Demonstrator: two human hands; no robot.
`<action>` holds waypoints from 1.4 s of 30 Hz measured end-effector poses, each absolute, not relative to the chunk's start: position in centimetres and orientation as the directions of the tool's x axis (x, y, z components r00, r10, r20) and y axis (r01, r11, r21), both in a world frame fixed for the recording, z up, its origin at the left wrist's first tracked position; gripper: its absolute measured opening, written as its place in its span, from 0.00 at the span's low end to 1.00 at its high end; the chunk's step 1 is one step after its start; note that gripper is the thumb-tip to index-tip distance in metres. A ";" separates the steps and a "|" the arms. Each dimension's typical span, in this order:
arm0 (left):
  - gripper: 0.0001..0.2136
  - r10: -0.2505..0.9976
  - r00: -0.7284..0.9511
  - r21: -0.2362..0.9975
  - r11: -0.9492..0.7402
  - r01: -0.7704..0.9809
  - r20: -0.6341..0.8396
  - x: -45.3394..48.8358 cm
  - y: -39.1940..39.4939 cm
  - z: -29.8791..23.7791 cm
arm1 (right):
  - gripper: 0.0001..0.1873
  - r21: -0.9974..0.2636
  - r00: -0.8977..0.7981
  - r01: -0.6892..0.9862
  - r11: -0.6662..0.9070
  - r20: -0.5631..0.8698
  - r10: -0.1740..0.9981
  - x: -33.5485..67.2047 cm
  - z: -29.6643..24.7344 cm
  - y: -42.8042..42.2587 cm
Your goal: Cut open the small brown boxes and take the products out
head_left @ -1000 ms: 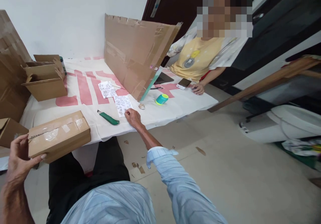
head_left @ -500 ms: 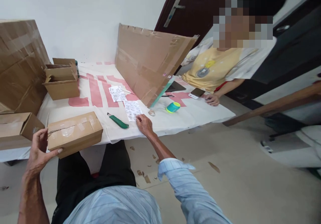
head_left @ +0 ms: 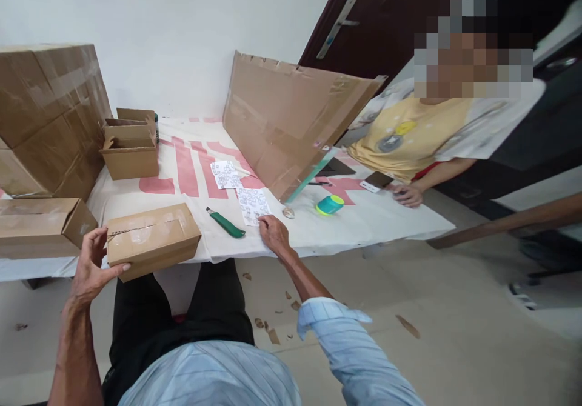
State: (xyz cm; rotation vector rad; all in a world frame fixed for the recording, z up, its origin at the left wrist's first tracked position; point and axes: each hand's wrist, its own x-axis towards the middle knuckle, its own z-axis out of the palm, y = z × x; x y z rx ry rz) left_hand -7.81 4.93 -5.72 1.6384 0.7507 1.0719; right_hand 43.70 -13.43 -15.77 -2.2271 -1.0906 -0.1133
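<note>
My left hand [head_left: 93, 265] grips the left end of a taped cardboard box [head_left: 154, 239] that rests at the table's near edge. My right hand [head_left: 273, 234] lies on the white cloth with its fingers curled at the lower corner of a printed sticker sheet [head_left: 253, 205]. What the fingertips pinch is too small to make out. A green utility knife [head_left: 226, 223] lies between the box and the sheet. A second printed sheet [head_left: 225, 174] sits farther back.
A tall cardboard panel [head_left: 286, 121] stands across the table. Behind it sits another person in a yellow shirt, one hand [head_left: 408, 195] near a phone [head_left: 376, 181]. A teal cup [head_left: 330, 205], an open box [head_left: 130, 149], a big carton [head_left: 50, 118] and a flat box [head_left: 40, 227] crowd the table.
The view has swung left and down, so everything sits further right. My left hand shifted its grip along the box's end. My right hand stays at the sheet's corner.
</note>
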 end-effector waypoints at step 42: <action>0.35 0.811 0.517 0.935 -0.350 0.056 0.272 -7.8 1.6 -5.1 | 0.13 -0.262 0.387 0.917 -0.301 0.396 0.833 34.3 -15.6 -10.6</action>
